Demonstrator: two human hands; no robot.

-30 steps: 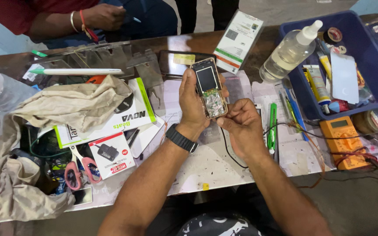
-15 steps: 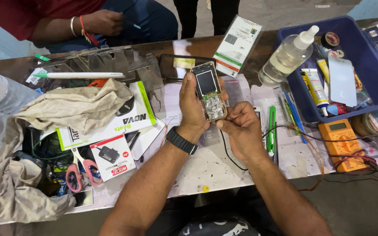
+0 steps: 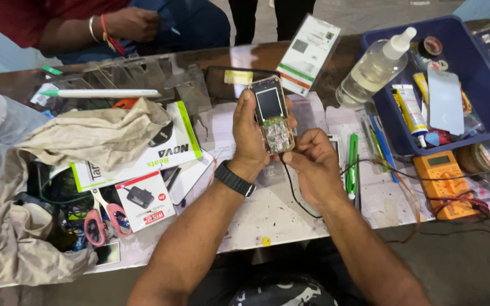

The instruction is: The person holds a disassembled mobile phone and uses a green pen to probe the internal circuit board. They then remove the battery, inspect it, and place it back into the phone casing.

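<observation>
The left hand (image 3: 249,133) is gripping the opened phone (image 3: 273,116) upright (screen facing up); the right hand (image 3: 312,161), at five o'clock, is pinching its lower end, steadying it.

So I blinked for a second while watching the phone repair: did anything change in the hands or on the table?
Hardly anything. The left hand still holds the opened small phone upright above the table, and the right hand stays at its lower end, where a black wire hangs. Nothing was picked up or let go. The scissors, the cloth and the yellow multimeter lie as before.
</observation>
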